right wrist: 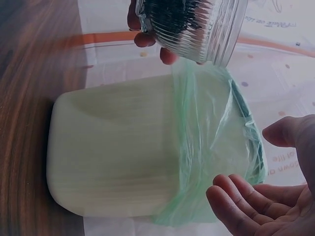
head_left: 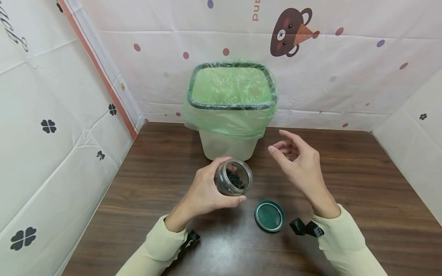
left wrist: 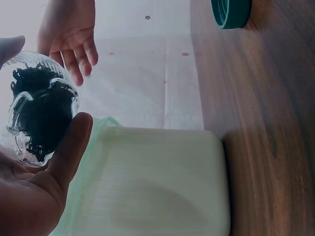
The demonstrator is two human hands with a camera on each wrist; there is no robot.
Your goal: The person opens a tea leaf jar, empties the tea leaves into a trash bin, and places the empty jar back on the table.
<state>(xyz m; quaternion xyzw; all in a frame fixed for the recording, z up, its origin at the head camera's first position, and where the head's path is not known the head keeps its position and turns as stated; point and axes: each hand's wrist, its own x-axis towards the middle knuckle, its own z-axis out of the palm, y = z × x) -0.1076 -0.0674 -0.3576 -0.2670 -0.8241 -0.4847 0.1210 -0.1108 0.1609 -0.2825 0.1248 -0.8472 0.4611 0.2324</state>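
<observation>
A lidless glass jar (head_left: 223,185) with ribbed walls is held up over the counter (head_left: 155,168), on the near side of the bin, its mouth upward and tipped slightly toward the person's right. Dark, dry-looking shreds, perhaps tea leaves (head_left: 235,180), lie inside. The left hand (head_left: 207,191) grasps the jar round its body, thumb on the near side and fingers on the far side. The jar is probably rigid, moderately light for its size and breakable if dropped; smooth glass could slip, though the ribbing should help the grip. The body below the rim looks the best place to hold, leaving the mouth free; the loose shreds would likely spill if it tilted much further. The right hand (head_left: 300,161) is raised to the jar's right, touching nothing, its fingers loosely bent and holding nothing. Below, between the two forearms, a green screw lid (head_left: 270,216) lies on the counter with its inside up. Behind the jar stands a pale plastic bin (head_left: 228,145), lined with a thin green bag (head_left: 228,120) folded over its rim; beyond hangs a printed sheet (head_left: 138,76) with coloured dots.
</observation>
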